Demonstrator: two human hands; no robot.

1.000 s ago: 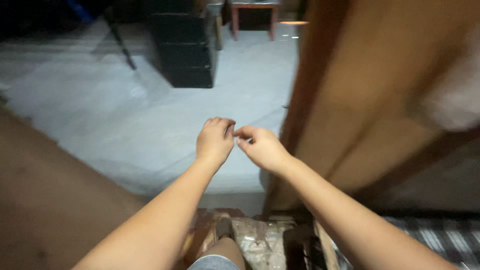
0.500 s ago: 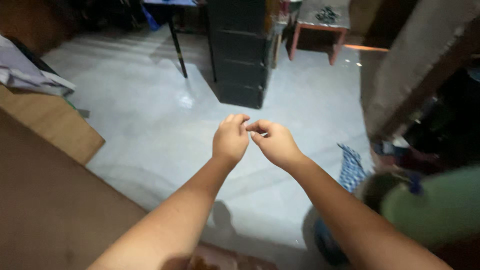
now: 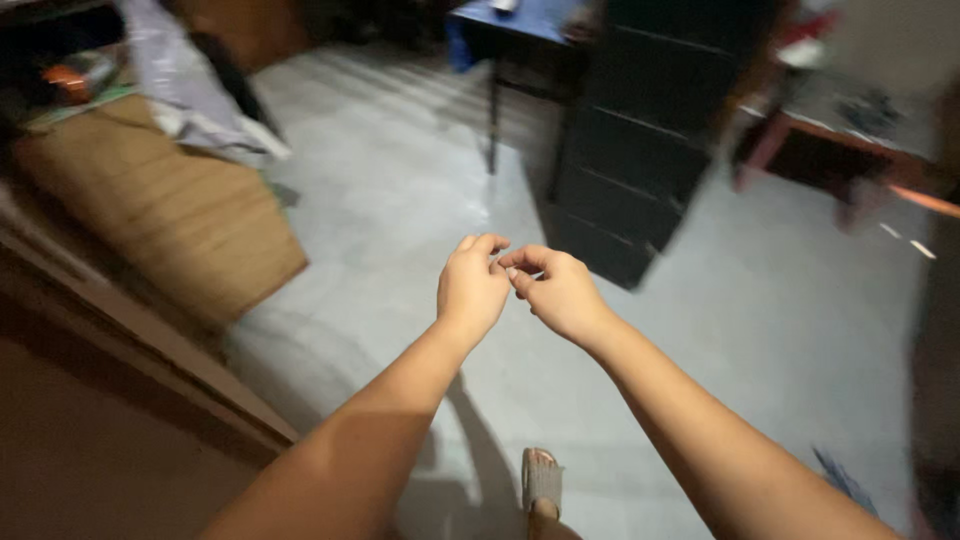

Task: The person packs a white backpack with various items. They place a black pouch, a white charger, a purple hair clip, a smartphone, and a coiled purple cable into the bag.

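My left hand (image 3: 471, 283) and my right hand (image 3: 553, 290) are held out in front of me above a pale grey floor (image 3: 400, 210). Their fingertips meet in the middle, with the fingers of both hands curled in. Whether something small is pinched between them is too small to tell. Both forearms reach up from the bottom of the view. My foot in a sandal (image 3: 541, 482) shows on the floor below the arms.
A dark cabinet (image 3: 650, 140) stands ahead on the right. A blue-topped table (image 3: 520, 30) is behind it, and a low reddish bench (image 3: 840, 140) at the far right. A brown board (image 3: 170, 210) with cloth (image 3: 190, 90) on it lies at left.
The view has swung left and forward: the wooden doorway and the green item at right are gone, and the cabinet is closer. My hands keep the same fingertip-to-fingertip pose.
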